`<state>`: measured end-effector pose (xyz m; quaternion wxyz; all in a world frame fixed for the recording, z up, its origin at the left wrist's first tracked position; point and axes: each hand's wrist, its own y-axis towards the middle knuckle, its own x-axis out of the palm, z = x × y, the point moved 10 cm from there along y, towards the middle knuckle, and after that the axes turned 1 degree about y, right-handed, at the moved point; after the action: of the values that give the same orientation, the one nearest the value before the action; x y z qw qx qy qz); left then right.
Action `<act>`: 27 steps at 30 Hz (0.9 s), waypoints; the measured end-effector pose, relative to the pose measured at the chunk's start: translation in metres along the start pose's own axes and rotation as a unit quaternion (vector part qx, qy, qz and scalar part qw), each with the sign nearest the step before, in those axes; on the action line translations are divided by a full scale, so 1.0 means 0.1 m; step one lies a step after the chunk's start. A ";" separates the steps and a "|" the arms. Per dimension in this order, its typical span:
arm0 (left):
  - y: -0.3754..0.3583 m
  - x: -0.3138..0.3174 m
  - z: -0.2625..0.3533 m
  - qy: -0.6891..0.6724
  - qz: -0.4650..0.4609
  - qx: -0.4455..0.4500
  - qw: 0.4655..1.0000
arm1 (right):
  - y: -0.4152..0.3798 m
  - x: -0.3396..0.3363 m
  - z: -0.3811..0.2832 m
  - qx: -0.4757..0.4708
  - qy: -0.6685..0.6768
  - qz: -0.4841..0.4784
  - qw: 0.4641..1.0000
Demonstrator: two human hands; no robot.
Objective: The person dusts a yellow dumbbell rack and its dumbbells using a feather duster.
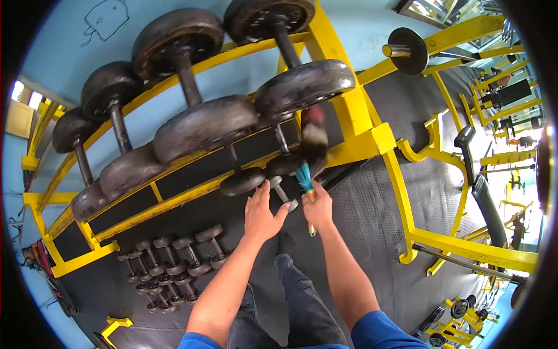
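Observation:
My right hand (318, 209) is closed around the handle of a duster (308, 180), whose blue bristles point up toward the rack; a dark, blurred brush-like part lies beyond them. My left hand (263, 216) is open, fingers spread, beside a black dumbbell head (242, 181) on the lower rack. Between my hands sits a small grey dumbbell (283, 193), close to my left fingertips; whether they touch it I cannot tell. Above, large black dumbbells (206, 128) rest on the yellow rack (349, 107).
Several small dumbbells (174, 259) stand in rows on the black mat floor (372, 192) at lower left. A yellow bench frame (459, 247) with a black pad is at right. A barbell plate (414, 51) hangs at upper right. More gym equipment stands at far right.

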<state>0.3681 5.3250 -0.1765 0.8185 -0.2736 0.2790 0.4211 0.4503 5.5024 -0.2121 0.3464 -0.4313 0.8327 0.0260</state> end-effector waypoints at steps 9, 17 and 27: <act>0.31 0.52 0.10 -0.074 -0.020 -0.046 0.996 | 0.10 0.22 0.32 0.117 0.148 -0.080 0.979; 0.29 0.35 -0.21 -0.154 0.048 -0.104 0.981 | -0.52 0.39 -0.06 0.001 0.114 -0.129 0.985; 0.24 0.40 -0.61 -0.197 0.076 -0.145 0.966 | 0.05 0.80 -0.11 0.080 0.123 -0.192 0.970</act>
<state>0.3540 5.3166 -0.2513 0.7742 -0.2789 0.0677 0.5642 0.4092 5.4455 -0.2528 0.2728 -0.5540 0.7699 -0.1610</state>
